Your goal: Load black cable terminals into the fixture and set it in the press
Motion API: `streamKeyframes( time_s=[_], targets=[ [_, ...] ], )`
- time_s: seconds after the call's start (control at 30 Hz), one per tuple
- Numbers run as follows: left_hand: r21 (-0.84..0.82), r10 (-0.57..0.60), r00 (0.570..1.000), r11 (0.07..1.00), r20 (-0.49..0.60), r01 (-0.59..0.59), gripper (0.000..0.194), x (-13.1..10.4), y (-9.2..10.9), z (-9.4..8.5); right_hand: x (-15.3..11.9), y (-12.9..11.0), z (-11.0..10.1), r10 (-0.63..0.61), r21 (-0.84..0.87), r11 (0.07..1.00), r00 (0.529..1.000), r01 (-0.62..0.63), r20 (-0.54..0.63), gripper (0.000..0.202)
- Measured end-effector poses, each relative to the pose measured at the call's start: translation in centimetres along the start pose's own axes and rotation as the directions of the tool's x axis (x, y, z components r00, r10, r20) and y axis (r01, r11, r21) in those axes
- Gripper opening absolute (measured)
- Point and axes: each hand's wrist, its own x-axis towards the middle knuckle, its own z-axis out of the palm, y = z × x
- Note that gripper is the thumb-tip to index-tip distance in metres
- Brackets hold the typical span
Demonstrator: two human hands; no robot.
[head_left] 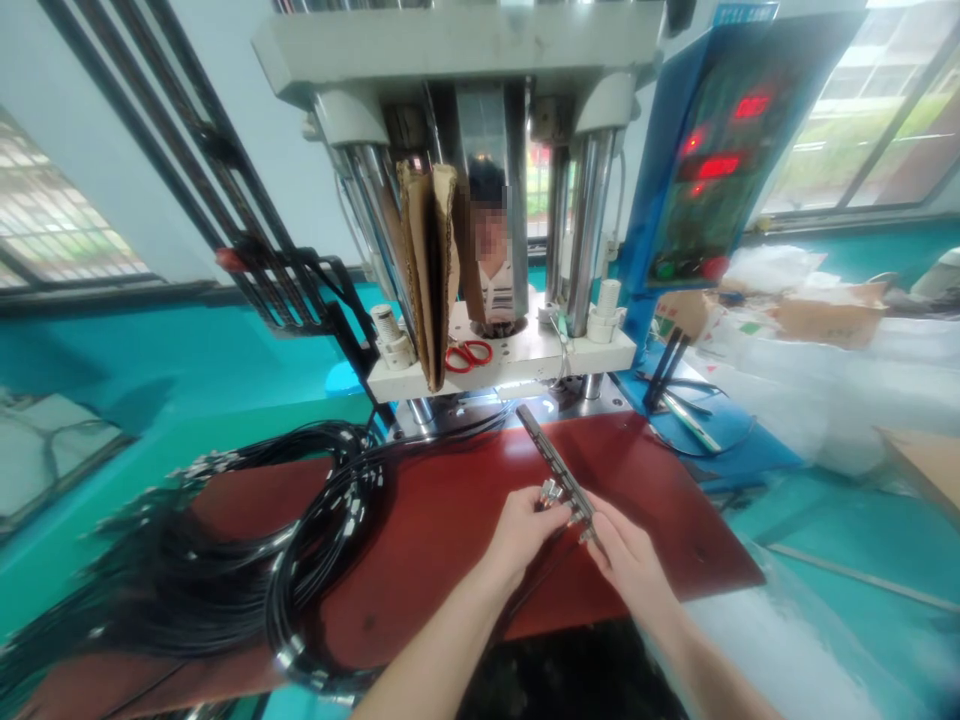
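Over the red tabletop (450, 520), the left hand (525, 525) pinches a cluster of metal cable ends (550, 492) against the long dark fixture bar (555, 465), which the right hand (626, 555) grips at its near end, seemingly to steady it.

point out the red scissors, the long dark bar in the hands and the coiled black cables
red scissors (469, 354), head view, on the handles
long dark bar (549, 455), head view, mid length above the hands
coiled black cables (315, 520), head view, on the coil's right loop
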Motion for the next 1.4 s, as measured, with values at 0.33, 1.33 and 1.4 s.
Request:
streamKeyframes(
  time_s=[0.33,1.33,1.4],
  targets=[
    [0.046,0.063,0.997,0.997,-0.045,-0.061,0.027,0.1,-0.2,0.3,0.3,0.4,0.0,-0.048,-0.124,0.991,0.997,0.055,0.058,0.046],
    [0.013,-0.064,0.997,0.998,0.041,0.064,0.035,0.2,2.1,-1.1,-0.1,-0.7,0.0,0.049,-0.032,0.998,0.997,-0.047,0.060,0.046],
    [0.003,-0.056,0.997,0.998,0.044,0.056,0.036,0.2,2.1,-1.1,0.0,-0.7,0.0,0.040,-0.036,0.999,0.997,-0.037,0.063,0.048]
  ],
)
